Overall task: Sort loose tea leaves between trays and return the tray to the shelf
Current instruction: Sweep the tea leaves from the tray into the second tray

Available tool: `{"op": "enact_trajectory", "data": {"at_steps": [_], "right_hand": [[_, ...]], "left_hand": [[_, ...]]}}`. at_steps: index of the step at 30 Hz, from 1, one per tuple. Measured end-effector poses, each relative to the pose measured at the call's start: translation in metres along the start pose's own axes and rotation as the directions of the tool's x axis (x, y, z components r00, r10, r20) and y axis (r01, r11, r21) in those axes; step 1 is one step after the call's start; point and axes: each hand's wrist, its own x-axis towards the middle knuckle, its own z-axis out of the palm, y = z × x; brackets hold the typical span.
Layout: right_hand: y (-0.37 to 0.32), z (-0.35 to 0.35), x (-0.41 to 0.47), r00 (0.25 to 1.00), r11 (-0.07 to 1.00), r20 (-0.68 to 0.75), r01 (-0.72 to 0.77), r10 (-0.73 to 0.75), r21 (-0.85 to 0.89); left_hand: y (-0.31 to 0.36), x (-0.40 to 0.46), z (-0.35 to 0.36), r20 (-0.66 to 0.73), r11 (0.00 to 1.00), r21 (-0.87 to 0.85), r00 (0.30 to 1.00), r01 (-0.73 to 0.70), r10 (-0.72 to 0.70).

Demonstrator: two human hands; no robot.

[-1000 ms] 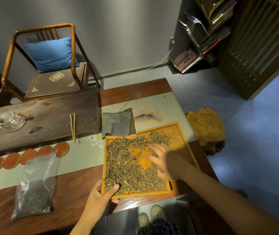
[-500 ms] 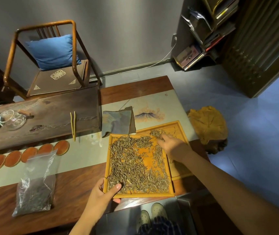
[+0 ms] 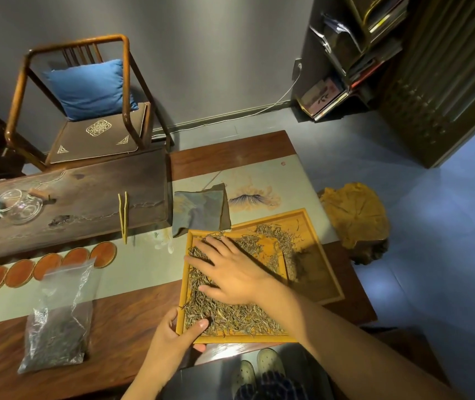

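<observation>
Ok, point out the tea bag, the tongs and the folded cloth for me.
plastic bag [image 3: 57,321], head view, on its leaf-filled lower half.
tongs [image 3: 122,216], head view, middle of the two prongs.
folded cloth [image 3: 200,210], head view, centre of the top fold.

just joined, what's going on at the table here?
A person is sorting loose tea leaves by hand. The left hand grips the near-left corner of the upper wooden tray, thumb over its rim. The right hand lies flat, fingers spread, on the leaves in that tray. This tray sits on top of a second tray, shifted to its left; the second holds a smaller strip of leaves. A plastic bag of tea lies untouched on the table to the left.
</observation>
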Motion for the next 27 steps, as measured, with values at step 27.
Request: {"op": "enact_trajectory", "data": {"at_steps": [27], "right_hand": [[0.082,0.015,-0.073,0.964,0.962,0.048,-0.255,0.260,-0.097]], "left_hand": [[0.004,-0.006,-0.009,-0.043,0.997,0.060,0.998,0.044,-0.041]]}}
